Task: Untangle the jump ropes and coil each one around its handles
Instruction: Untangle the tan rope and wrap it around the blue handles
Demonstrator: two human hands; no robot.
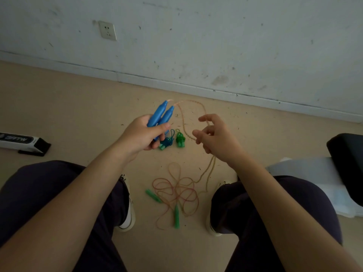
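Blue handles (160, 116) in left hand (140, 136), seemingly

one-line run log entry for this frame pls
left hand: grips two blue plastic handles | right hand: pinches beige rope | green-handled red rope: tangled on floor

Person, seated view: 2 bare forearms, no sleeves visible; left hand (141, 134) and right hand (214, 134) ungloved. Dark purple-navy trousers (49, 193). 2 white shoes (128, 216) with pale soles, partly hidden by knees.
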